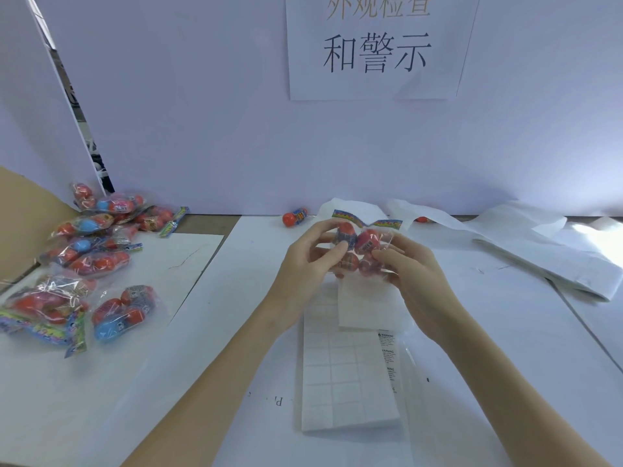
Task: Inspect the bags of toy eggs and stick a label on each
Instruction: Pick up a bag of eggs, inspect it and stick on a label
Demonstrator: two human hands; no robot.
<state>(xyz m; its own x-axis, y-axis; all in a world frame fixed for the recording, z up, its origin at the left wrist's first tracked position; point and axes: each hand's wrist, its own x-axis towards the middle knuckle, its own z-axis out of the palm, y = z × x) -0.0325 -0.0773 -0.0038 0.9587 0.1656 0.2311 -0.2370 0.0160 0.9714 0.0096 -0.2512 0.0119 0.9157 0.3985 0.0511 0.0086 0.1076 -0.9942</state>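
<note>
Here, bag (362, 246) between both hands (357, 264)

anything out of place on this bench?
Yes. A loose toy egg lies unbagged at the back edge of the table by the wall, apart from the pile of bags on the left. Another orange bit peeks from behind the white paper nearby, possibly a second one. Both hands hold one bag.

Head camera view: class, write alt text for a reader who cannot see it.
Two bare hands, left hand and right hand, hold up a clear bag of red toy eggs above a label sheet on a white table. More bags lie piled at left.
</note>
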